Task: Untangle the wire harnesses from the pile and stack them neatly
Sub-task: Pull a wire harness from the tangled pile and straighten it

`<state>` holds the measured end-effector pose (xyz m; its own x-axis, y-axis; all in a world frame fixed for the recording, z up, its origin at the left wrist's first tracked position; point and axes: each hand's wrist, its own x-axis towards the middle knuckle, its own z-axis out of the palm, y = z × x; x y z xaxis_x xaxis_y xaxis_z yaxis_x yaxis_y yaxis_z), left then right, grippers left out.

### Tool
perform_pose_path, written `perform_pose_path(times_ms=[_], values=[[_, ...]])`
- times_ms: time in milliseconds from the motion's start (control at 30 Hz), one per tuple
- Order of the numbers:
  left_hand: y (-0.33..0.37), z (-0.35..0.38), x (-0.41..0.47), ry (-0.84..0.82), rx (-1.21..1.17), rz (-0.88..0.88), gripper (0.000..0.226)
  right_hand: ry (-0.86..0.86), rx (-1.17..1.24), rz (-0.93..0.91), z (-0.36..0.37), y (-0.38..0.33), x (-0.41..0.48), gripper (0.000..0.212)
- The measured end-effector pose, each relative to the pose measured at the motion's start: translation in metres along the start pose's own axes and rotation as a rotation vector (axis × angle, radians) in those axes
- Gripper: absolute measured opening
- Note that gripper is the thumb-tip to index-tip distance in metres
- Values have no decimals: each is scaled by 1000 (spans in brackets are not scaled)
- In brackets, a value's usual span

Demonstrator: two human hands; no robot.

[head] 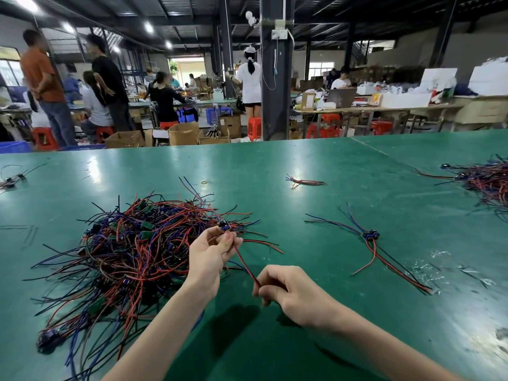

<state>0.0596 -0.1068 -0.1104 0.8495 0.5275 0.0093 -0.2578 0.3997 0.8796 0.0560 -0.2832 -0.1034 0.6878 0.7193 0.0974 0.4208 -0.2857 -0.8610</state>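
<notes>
Red-black harness (245, 264) is pinched at its connector by L hand (210, 253), over table (302, 166) beside pile (129, 251); wire ends pinched, hidden, in R hand (291, 291). Far box labels (308, 101) blurred, unreadable.

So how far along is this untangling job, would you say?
Early days, by the look of it. Done: a small stack of sorted harnesses lies to the right on the green table. In hand: the left hand and right hand pinch one harness, stretched between them. Left: the big tangled pile, still large.
</notes>
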Motion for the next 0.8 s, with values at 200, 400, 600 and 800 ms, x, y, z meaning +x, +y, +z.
perform_pose_path(times_ms=[200, 400, 600, 800], values=[[-16, -1, -3, -25, 125, -2, 14, 55, 43, -144, 3, -6, -3, 27], [-23, 0, -6, -50, 210, -14, 13, 96, 41, -189, 2, -1, -4, 30], [-19, -4, -5, -49, 254, -5, 11, 82, 25, -196, 4, -3, -5, 35], [-17, -5, -4, -44, 242, 11, 11, -1, 24, -111, 5, -5, -5, 28]])
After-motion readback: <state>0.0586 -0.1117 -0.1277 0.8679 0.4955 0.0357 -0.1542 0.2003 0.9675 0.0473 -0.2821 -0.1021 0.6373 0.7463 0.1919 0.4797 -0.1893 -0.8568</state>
